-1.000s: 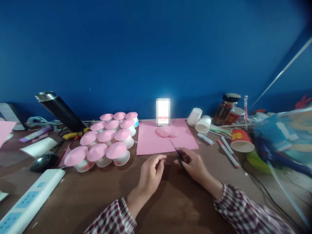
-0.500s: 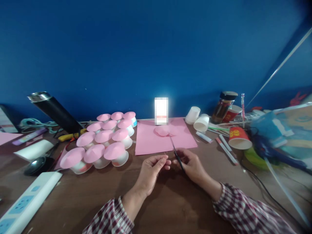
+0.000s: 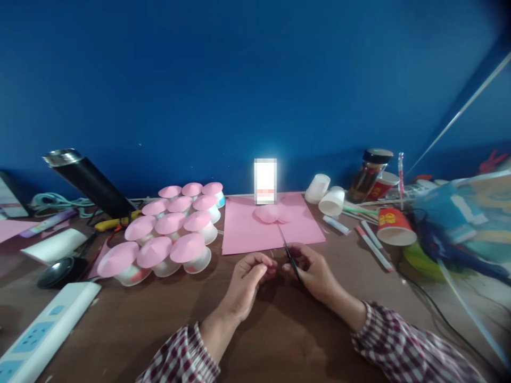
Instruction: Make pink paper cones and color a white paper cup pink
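My right hand is closed on dark-handled scissors, whose thin blades point forward over the front edge of the pink paper sheets. Just left of it, my left hand has its thumb pressed to curled fingers; whatever they pinch is too small to make out. Rounded pink paper pieces lie on the sheets beyond the scissor tips. To the left stand several upturned paper cups, each topped with a shallow pink paper cone.
On the left are a black flask, a power strip and a white paper cup. At right are white cups, a red cup, a dark-lidded jar, markers and a blue bag.
My left fingers have curled in a little more and sit slightly further from my right hand. The scissors have barely moved. The view has shifted slightly.
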Motion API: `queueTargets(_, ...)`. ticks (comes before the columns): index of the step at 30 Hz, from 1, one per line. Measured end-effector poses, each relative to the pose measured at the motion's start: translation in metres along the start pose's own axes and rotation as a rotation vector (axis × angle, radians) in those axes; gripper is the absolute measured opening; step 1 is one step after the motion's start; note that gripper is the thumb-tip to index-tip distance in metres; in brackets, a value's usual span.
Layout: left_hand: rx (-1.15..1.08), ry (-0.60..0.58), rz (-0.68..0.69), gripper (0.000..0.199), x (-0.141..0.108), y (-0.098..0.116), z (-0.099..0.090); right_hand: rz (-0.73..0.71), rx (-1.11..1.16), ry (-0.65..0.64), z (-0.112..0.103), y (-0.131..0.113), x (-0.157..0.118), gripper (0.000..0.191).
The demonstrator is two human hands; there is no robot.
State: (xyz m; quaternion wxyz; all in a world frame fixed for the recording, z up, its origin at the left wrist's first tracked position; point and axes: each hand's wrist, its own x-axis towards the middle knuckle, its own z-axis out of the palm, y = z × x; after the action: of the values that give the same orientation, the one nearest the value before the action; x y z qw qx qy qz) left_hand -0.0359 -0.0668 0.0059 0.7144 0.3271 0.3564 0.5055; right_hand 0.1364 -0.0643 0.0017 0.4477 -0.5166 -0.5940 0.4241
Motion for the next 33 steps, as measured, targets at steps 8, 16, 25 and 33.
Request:
queueTargets(8,0.189,0.098,-0.032,0.027,0.003,-0.006,-0.005,-0.006,0.138,-0.016,-0.001,-0.003,0.0,0.035)
queueTargets(16,0.37,0.099,0.079,0.026,0.003,-0.003,-0.004,0.046,0.134,-0.013,-0.005,-0.002,0.005,0.041)
queueTargets(25,0.622,-0.002,0.147,0.023,-0.001,-0.008,-0.001,0.055,0.195,-0.004,0.012,-0.005,-0.006,0.04)
queueTargets(33,0.611,0.006,0.138,0.022,0.0,-0.005,-0.002,0.029,0.13,0.162,0.0,-0.002,0.005,0.042)
